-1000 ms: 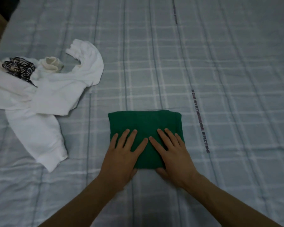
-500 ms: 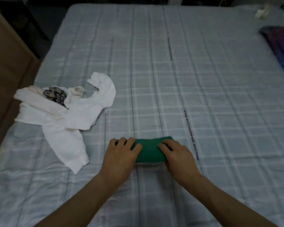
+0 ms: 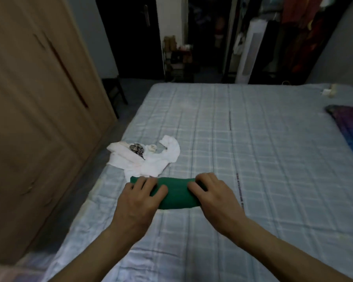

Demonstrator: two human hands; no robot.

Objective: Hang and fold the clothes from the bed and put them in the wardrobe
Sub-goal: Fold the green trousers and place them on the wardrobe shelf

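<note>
Green cloth (image 3: 176, 193): left hand (image 3: 139, 198) and right hand (image 3: 214, 197) grip its ends, near bed (image 3: 253, 149) edge.

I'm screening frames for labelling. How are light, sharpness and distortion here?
Head view: dim, flat, bluish light with no glare; motion blur smears the wardrobe and the near corner of the bed; the left hand, right hand and the green garment they grip read fairly sharp; the wide-angle lens bows the wardrobe's lines; the far doorway is almost black.
</note>
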